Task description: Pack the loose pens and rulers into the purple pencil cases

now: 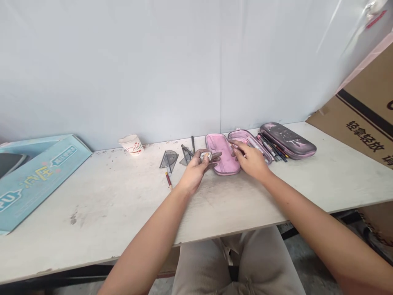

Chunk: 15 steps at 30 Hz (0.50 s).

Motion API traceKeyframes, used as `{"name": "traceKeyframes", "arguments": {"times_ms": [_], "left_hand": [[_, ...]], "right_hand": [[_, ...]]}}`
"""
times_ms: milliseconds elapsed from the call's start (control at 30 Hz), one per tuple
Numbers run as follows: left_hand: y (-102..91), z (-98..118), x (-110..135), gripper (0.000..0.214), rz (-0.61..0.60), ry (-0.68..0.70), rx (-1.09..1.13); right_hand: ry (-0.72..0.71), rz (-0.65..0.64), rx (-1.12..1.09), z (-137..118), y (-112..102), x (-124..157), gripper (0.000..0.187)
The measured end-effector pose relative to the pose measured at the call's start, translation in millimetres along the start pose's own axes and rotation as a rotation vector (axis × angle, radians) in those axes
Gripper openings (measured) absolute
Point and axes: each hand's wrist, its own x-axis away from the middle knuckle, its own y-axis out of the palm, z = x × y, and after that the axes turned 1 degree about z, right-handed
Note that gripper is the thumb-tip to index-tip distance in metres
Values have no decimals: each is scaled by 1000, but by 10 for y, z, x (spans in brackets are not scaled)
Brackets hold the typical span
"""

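My left hand (196,170) is closed around a small white object (205,156), too small to name; some of its fingers stretch out past it. An unzipped pink pencil case (226,157) lies spread on the table, its left half beside those fingers. Over the middle of the case, my right hand (250,160) has its fingers bent and apart, and I see nothing between them. Several pens (274,149) are bunched at the right of the case. A dark closed pencil case (288,140) rests behind them. Left of my hands lie a protractor (168,159) and a short dark red pencil (168,180).
A paper cup (132,144) stands at the back, near the pale wall. More grey drawing tools (186,155) and a black pen (193,144) lie behind my left hand. A light blue box (46,172) is at far left; a cardboard box (362,123) leans at right.
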Motion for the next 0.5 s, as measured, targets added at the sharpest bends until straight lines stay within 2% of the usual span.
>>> {"name": "traceKeyframes", "arguments": {"times_ms": [133, 233, 367, 500], "left_hand": [[9, 4, 6, 28, 17, 8, -65], [29, 2, 9, 29, 43, 17, -91], [-13, 64, 32, 26, 101, 7, -158], [-285, 283, 157, 25, 162, 4, -271]], "right_hand": [[182, 33, 316, 239, -68, -11, 41], [204, -23, 474, 366, -83, -19, 38], [36, -22, 572, 371, -76, -94, 35], [-154, -11, 523, 63, 66, -342, 34]]}}
